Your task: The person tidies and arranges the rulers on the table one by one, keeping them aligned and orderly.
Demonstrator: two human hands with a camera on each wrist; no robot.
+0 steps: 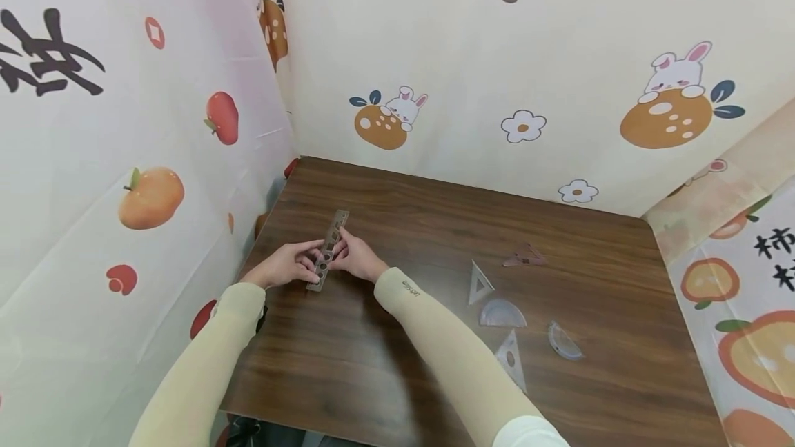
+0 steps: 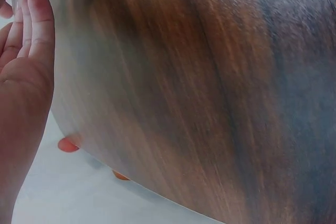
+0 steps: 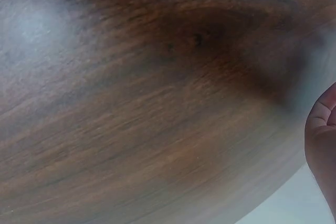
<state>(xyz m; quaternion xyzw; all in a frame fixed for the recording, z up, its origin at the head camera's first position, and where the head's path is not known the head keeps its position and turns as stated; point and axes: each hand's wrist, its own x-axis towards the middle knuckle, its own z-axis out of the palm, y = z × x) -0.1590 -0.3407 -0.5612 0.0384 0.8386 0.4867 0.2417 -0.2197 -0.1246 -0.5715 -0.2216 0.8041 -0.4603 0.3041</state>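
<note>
1 ruler (image 1: 330, 245) pinched btwn L hand (image 1: 288, 264) & R hand (image 1: 358, 256); if either grip eases, I reckon it could pivot abt the other & slip.

Ruler (image 1: 329, 250) between left hand (image 1: 287, 265) and right hand (image 1: 357, 256)

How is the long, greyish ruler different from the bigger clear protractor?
The straight greyish ruler is narrow; the bigger clear half-round protractor is curved. The ruler has a row of shapes; the protractor shows no such row. The left hand and right hand hold the ruler; neither touches the protractor. Both look flat.
</note>
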